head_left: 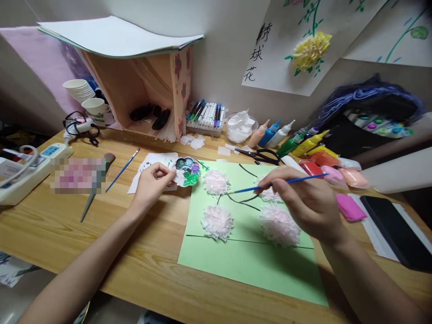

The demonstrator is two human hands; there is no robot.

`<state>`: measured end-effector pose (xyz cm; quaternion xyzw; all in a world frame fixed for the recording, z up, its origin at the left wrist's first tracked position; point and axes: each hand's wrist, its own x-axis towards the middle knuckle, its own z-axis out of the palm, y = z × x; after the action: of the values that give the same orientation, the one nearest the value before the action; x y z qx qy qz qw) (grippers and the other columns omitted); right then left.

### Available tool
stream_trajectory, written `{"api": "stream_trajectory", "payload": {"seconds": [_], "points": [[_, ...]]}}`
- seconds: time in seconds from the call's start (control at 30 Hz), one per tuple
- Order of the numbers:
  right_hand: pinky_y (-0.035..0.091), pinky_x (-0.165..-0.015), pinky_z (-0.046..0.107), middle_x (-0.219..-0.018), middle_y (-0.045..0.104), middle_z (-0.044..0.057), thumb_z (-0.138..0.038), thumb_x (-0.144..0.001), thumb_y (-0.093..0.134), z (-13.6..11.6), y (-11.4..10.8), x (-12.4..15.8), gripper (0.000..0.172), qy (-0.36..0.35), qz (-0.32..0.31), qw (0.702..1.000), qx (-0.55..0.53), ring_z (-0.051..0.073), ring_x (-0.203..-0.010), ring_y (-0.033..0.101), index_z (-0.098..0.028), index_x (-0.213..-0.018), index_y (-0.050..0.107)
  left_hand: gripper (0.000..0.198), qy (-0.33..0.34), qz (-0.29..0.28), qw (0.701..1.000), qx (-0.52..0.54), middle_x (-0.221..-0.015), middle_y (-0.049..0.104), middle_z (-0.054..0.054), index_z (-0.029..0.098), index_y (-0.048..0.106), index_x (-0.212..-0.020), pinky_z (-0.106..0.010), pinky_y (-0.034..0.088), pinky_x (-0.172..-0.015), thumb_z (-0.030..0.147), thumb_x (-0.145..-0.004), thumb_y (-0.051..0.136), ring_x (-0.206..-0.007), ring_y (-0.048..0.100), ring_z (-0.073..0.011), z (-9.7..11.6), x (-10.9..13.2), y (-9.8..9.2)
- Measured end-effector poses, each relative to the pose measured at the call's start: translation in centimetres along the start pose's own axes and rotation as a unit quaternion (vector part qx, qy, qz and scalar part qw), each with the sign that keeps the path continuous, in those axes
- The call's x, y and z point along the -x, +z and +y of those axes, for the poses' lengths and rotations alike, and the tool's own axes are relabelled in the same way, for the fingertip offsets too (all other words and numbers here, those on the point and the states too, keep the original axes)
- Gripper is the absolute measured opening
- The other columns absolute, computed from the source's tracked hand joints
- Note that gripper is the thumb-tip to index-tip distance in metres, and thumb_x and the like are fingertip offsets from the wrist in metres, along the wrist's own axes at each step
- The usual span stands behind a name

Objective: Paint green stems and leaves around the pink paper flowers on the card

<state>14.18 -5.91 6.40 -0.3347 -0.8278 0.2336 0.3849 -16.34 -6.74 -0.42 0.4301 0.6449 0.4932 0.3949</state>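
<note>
A blue paintbrush (248, 190) is gripped in my right hand (303, 198), its tip at a dark painted line on the light green paper (209, 254). Several pale pink ruffled paper flowers (218, 222) sit on that sheet, one partly hidden behind my right hand. Dark curved lines run between them, and small green leaf strokes show near the upper left corner. My left hand (153, 180) pinches the rim of a small flower-shaped paint palette (189, 179) beside the sheet's left edge. Green, purple and dark paint fill its wells. Under it lies a stained white tissue (158, 159).
Left of my hand lie another blue brush (122, 170) and a larger brush (89, 204). Black scissors (266, 156), paint bottles (270, 133) and a marker box (205, 118) line the back. A phone (394, 229) lies at right, a power strip (37, 171) at left.
</note>
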Motion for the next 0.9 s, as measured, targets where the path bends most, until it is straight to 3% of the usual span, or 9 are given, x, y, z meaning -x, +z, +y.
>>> {"api": "stream_trajectory", "payload": {"seconds": [0.2, 0.9], "points": [[0.049, -0.065, 0.028, -0.076, 0.068, 0.003, -0.013, -0.091, 0.047, 0.6, 1.4, 1.7, 0.015, -0.053, -0.038, 0.996, 0.066, 0.014, -0.070, 0.063, -0.019, -0.089, 0.062, 0.021, -0.027, 0.017, 0.999, -0.023, -0.056, 0.064, 0.002, 0.018, 0.057, -0.065, -0.019, 0.049, -0.054, 0.031, -0.065, 0.074, -0.053, 0.061, -0.0110, -0.6, -0.8, 0.0], [0.052, -0.067, 0.028, -0.079, 0.071, 0.005, -0.013, -0.091, 0.049, 2.1, 2.9, 2.1, 0.014, -0.055, -0.034, 0.992, 0.107, 0.015, -0.073, 0.065, -0.018, -0.091, 0.062, 0.017, -0.031, 0.031, 0.998, -0.036, -0.057, 0.063, 0.002, 0.018, 0.056, -0.065, -0.020, 0.051, -0.053, 0.027, -0.064, 0.071, -0.053, 0.062, -0.0116, -0.1, -0.7, 0.1]]}}
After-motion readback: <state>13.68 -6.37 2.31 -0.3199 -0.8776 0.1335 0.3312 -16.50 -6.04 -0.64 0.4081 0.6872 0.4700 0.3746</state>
